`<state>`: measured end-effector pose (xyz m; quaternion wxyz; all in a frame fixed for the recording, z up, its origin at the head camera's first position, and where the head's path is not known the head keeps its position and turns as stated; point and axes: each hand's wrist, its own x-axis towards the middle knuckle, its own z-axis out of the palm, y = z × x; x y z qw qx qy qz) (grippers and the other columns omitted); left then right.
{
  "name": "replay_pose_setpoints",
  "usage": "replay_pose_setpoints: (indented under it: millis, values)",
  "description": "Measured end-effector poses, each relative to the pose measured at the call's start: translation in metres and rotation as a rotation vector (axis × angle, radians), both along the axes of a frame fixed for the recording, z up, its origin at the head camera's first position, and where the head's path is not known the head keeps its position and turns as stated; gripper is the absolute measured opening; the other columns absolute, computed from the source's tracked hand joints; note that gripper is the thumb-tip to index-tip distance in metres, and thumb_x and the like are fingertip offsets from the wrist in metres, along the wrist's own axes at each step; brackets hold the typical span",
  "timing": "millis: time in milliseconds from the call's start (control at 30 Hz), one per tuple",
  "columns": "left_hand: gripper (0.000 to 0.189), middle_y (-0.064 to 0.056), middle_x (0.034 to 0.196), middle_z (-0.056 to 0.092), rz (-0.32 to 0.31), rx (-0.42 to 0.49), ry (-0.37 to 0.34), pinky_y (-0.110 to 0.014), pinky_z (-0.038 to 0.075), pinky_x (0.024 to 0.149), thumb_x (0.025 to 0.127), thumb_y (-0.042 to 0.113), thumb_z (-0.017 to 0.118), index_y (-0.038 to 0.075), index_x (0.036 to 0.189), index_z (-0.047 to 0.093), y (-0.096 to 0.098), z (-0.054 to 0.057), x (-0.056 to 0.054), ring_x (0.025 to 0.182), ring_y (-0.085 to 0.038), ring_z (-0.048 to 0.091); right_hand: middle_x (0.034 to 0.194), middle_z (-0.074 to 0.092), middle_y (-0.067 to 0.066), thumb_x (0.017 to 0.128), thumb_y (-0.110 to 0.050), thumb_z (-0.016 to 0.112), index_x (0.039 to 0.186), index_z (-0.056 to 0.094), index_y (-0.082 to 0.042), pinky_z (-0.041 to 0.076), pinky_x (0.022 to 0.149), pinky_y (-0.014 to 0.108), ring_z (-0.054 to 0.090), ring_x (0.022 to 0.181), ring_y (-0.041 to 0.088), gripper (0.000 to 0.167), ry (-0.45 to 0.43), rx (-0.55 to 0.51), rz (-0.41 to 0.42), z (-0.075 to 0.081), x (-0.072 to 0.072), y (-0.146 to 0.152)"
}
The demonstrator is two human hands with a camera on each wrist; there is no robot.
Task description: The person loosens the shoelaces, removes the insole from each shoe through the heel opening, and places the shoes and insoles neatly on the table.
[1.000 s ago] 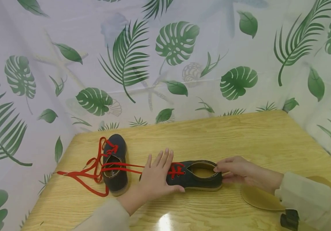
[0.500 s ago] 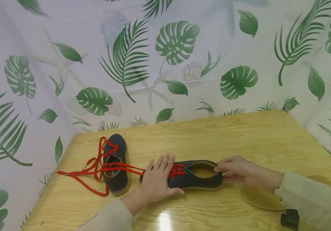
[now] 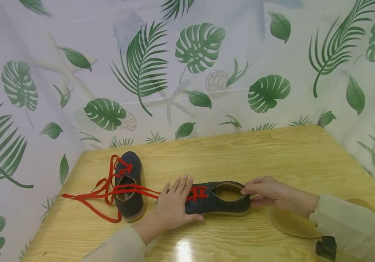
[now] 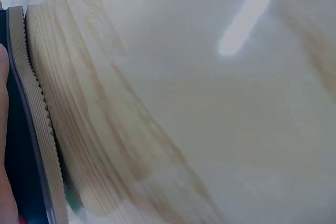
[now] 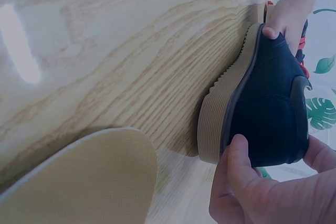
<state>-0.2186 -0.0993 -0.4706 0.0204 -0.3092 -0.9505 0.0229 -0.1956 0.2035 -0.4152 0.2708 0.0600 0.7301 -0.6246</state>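
A dark navy shoe (image 3: pixel 218 206) with red laces lies sole down on the table, its heel to the right. Across its front part rests my left hand (image 3: pixel 174 207), fingers straight and slightly spread, hiding most of the toe. In the left wrist view only the shoe's ribbed tan sole (image 4: pixel 39 124) and a strip of that hand show at the left edge. My right hand (image 3: pixel 269 193) holds the heel end. The right wrist view shows its fingers (image 5: pixel 239 163) and thumb on either side of the heel (image 5: pixel 268 129). A tan lining or insole shows in the shoe's opening.
A second navy shoe (image 3: pixel 130 209) stands at the left, toe away from me. Long red laces (image 3: pixel 100 198) trail over it and across to the held shoe. A loose tan insole (image 3: pixel 292 223) lies by my right forearm. Patterned cloth (image 3: pixel 161 72) hangs behind the table (image 3: pixel 272 153).
My left hand has slid slightly nearer to me on the front of the shoe. The right hand keeps its hold on the heel, and the shoe stays in place. The view has shifted a little.
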Motion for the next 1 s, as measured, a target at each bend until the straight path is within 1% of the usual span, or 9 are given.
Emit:
replay_pose_setpoints:
  millis: [67,167,300,400,533,633,733,867,1000]
  values:
    - [0.109,-0.01,0.157,0.019,0.007,0.003,-0.01,-0.052,0.023,0.113,0.075,0.083,0.041,0.011,0.153,0.013,-0.003,0.001,0.0,0.143,-0.029,0.022,0.106,0.058,0.015,0.092,-0.013,0.057,0.133,0.037,0.017,0.056,0.078,0.032,0.065,0.087,0.017,0.054,0.003,-0.003,-0.001,0.0,-0.001,0.0]
    - [0.109,-0.011,0.157,0.018,0.008,-0.003,-0.008,-0.051,0.022,0.113,0.076,0.083,0.041,0.01,0.153,0.013,-0.004,0.002,0.0,0.143,-0.03,0.021,0.107,0.055,0.016,0.093,-0.013,0.057,0.131,0.039,0.017,0.056,0.079,0.033,0.065,0.087,0.018,0.051,0.003,-0.009,-0.002,0.0,-0.001,0.0]
    - [0.11,-0.01,0.157,0.017,0.015,-0.024,-0.002,-0.05,0.022,0.114,0.076,0.084,0.038,0.01,0.153,0.012,-0.003,0.002,-0.001,0.144,-0.028,0.02,0.113,0.048,0.02,0.091,-0.013,0.06,0.124,0.047,0.012,0.056,0.079,0.033,0.064,0.09,0.019,0.044,-0.005,-0.023,-0.003,0.0,-0.003,0.0]
    - [0.11,-0.01,0.158,0.016,0.024,-0.034,-0.009,-0.05,0.021,0.114,0.075,0.084,0.038,0.011,0.153,0.011,-0.003,0.001,-0.001,0.144,-0.028,0.019,0.117,0.048,0.023,0.09,-0.013,0.062,0.12,0.051,0.01,0.056,0.08,0.033,0.063,0.093,0.021,0.039,-0.016,-0.04,0.002,0.0,-0.004,0.001]
    - [0.11,-0.01,0.157,0.018,0.021,-0.02,-0.015,-0.05,0.022,0.114,0.076,0.083,0.04,0.01,0.153,0.012,-0.003,0.0,-0.001,0.144,-0.028,0.02,0.119,0.049,0.025,0.09,-0.011,0.061,0.123,0.048,0.012,0.055,0.082,0.035,0.064,0.094,0.023,0.042,-0.04,-0.067,0.015,0.001,-0.005,0.001]
    - [0.109,-0.01,0.157,0.019,0.016,0.0,-0.017,-0.051,0.023,0.113,0.076,0.083,0.04,0.01,0.153,0.013,-0.003,-0.001,-0.001,0.143,-0.029,0.021,0.122,0.05,0.03,0.09,-0.012,0.062,0.13,0.04,0.016,0.056,0.082,0.036,0.066,0.095,0.027,0.053,-0.034,-0.034,0.032,0.003,-0.007,0.0]
    - [0.109,-0.01,0.157,0.018,0.022,0.012,-0.019,-0.051,0.023,0.113,0.076,0.083,0.04,0.01,0.153,0.012,-0.003,-0.001,0.0,0.143,-0.029,0.021,0.129,0.047,0.034,0.09,-0.014,0.063,0.134,0.035,0.018,0.055,0.083,0.037,0.065,0.102,0.03,0.061,0.011,0.046,0.07,0.005,-0.008,-0.001]
    - [0.11,-0.01,0.158,0.017,0.037,0.022,-0.027,-0.052,0.023,0.113,0.076,0.083,0.04,0.01,0.153,0.011,-0.003,-0.002,0.001,0.143,-0.029,0.02,0.133,0.043,0.034,0.09,-0.015,0.063,0.133,0.037,0.018,0.053,0.088,0.04,0.06,0.109,0.035,0.061,0.054,0.111,0.099,0.011,-0.011,-0.003]
    - [0.11,-0.01,0.158,0.016,0.049,0.025,-0.032,-0.051,0.023,0.113,0.076,0.084,0.039,0.011,0.153,0.009,-0.003,-0.003,0.002,0.143,-0.029,0.02,0.129,0.048,0.031,0.09,-0.016,0.063,0.131,0.039,0.018,0.052,0.09,0.041,0.06,0.11,0.036,0.058,0.072,0.118,0.112,0.017,-0.015,-0.004]
